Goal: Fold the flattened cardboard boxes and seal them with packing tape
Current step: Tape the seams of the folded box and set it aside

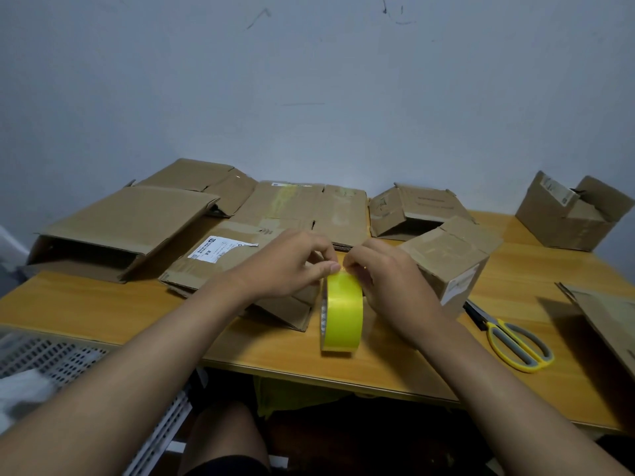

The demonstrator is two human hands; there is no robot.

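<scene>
Yellow-green roll of packing tape (342, 312) stood on edge on the wooden bench (536, 269) near its front edge, axis running left-right. Left hand (292, 261) and right hand (385, 283) both pinched at the roll's top, fingertips meeting there, flattened brown cardboard boxes (302, 204) behind.

Head camera looks forward and down, close over the table (103, 304).

- This looks like a plain room in a home, used as a small packing corner.
- A bare pale blue-grey painted wall (309, 80) carries dark scuff marks.
- A light wooden table (86, 304) stands against it, covered with used brown cardboard boxes (120, 221).
- A white perforated plastic basket (62, 359) stands beside the table.
</scene>
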